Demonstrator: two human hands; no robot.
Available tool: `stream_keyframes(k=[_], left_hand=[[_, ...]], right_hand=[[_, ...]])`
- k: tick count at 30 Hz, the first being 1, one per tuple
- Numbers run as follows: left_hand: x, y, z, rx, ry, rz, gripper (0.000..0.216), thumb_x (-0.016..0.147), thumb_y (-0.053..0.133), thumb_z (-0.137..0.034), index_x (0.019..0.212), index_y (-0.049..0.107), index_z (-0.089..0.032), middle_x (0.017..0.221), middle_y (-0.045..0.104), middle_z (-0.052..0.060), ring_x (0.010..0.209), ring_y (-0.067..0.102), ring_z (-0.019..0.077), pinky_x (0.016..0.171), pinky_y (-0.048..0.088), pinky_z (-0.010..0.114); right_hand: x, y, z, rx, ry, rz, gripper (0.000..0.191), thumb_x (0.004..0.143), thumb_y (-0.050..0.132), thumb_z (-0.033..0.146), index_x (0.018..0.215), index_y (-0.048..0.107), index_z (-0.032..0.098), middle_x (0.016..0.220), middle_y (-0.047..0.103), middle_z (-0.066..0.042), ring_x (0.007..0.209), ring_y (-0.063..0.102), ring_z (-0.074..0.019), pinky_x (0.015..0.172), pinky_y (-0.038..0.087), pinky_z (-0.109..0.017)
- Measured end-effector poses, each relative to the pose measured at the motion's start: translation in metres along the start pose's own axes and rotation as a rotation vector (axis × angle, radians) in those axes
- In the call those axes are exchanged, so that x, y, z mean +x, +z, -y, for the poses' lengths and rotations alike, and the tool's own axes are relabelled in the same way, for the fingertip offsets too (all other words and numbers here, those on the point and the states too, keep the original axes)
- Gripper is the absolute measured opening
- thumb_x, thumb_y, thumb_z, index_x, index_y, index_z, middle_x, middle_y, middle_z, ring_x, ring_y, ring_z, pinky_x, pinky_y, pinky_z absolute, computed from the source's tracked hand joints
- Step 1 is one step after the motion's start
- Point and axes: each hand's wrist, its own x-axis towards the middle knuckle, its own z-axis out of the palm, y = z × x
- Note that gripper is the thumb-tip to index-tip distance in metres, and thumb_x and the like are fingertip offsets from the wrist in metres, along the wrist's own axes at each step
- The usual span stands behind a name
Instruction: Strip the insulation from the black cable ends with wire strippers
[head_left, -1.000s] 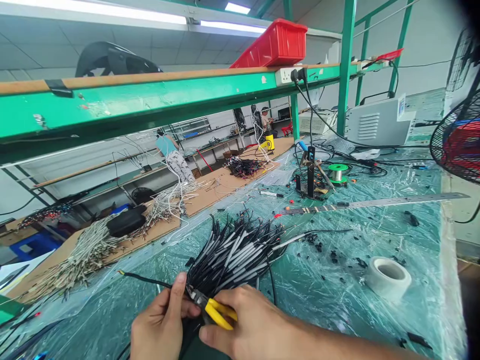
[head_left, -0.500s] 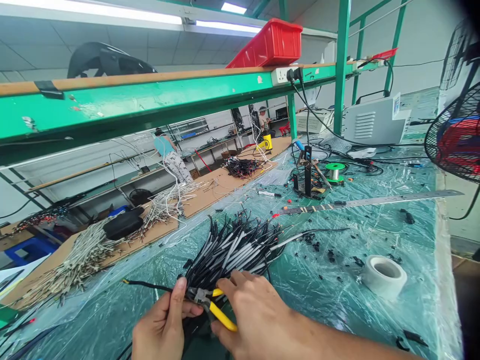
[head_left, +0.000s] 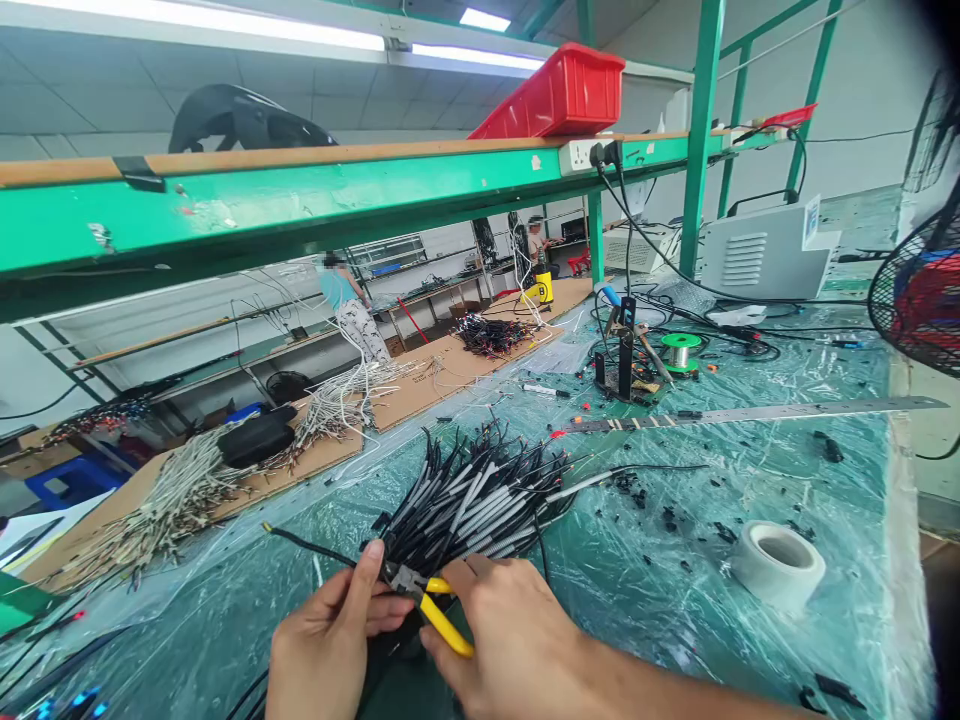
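Between the thumb and fingers of my left hand point(head_left: 334, 630) a black cable point(head_left: 307, 543) is pinched, its yellowish end sticking out to the left. My right hand point(head_left: 510, 625) is closed round the yellow handles of a pair of cutting pliers point(head_left: 448, 622). The metal jaws are at the cable, right beside my left fingertips; whether they touch it I cannot tell. Just beyond both hands lies a thick bundle of black and grey sleeved cables point(head_left: 480, 490) on the plastic-covered table.
To the right are a white tape roll point(head_left: 780, 570), a steel ruler point(head_left: 750, 410) and black scraps. Farther back stand a green solder spool point(head_left: 681, 352) and a black stand point(head_left: 624, 360). White wire bundles point(head_left: 180, 480) lie on cardboard at left. A green shelf point(head_left: 300, 200) crosses above.
The whole view has shifted slightly, so the scene sits a little farther right. Both hands keep their hold, and the pliers' handles look about as far apart as before.
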Motion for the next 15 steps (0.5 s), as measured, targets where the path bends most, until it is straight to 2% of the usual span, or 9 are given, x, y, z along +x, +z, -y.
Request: stream_keyframes(k=[5, 8, 10, 12, 15], left_hand=[[0.002, 0.007, 0.006, -0.178, -0.048, 0.014, 0.040, 0.058, 0.079, -0.053, 0.063, 0.068, -0.015, 0.058, 0.074, 0.005, 0.058, 0.072, 0.0253, 0.059, 0.061, 0.035], [0.002, 0.007, 0.010, -0.233, -0.024, 0.036, 0.045, 0.056, 0.080, -0.055, 0.067, 0.069, -0.013, 0.060, 0.074, 0.006, 0.060, 0.072, 0.0239, 0.062, 0.061, 0.033], [0.002, 0.006, 0.012, -0.233, 0.004, 0.057, 0.047, 0.057, 0.079, -0.057, 0.068, 0.070, -0.013, 0.060, 0.075, 0.006, 0.061, 0.072, 0.0235, 0.061, 0.060, 0.032], [0.004, 0.004, 0.014, -0.208, 0.031, 0.080, 0.047, 0.061, 0.076, -0.059, 0.069, 0.071, -0.013, 0.058, 0.074, 0.007, 0.059, 0.071, 0.0234, 0.060, 0.059, 0.032], [0.005, 0.002, 0.015, -0.177, 0.076, 0.101, 0.046, 0.065, 0.072, -0.061, 0.062, 0.069, -0.016, 0.053, 0.072, 0.005, 0.053, 0.068, 0.0214, 0.058, 0.055, 0.031]], right_hand=[[0.001, 0.004, -0.005, -0.035, -0.018, -0.085, 0.027, 0.080, 0.052, 0.036, 0.095, 0.061, 0.016, 0.091, 0.068, -0.010, 0.077, 0.063, -0.0244, 0.064, 0.039, -0.031], [0.004, 0.006, -0.008, 0.091, 0.010, -0.053, 0.022, 0.078, 0.055, 0.039, 0.083, 0.060, 0.018, 0.073, 0.063, -0.003, 0.060, 0.053, -0.0161, 0.055, 0.031, -0.027], [0.006, 0.006, -0.011, 0.275, 0.035, 0.013, 0.023, 0.075, 0.059, 0.041, 0.070, 0.055, 0.019, 0.060, 0.051, 0.002, 0.052, 0.041, -0.0111, 0.051, 0.027, -0.025], [0.010, 0.007, -0.014, 0.533, 0.067, 0.139, 0.027, 0.074, 0.060, 0.043, 0.065, 0.051, 0.019, 0.056, 0.044, 0.004, 0.050, 0.035, -0.0090, 0.049, 0.026, -0.023], [0.015, 0.009, -0.019, 0.930, 0.128, 0.409, 0.033, 0.073, 0.059, 0.050, 0.071, 0.056, 0.017, 0.057, 0.048, 0.003, 0.046, 0.039, -0.0082, 0.046, 0.029, -0.021]])
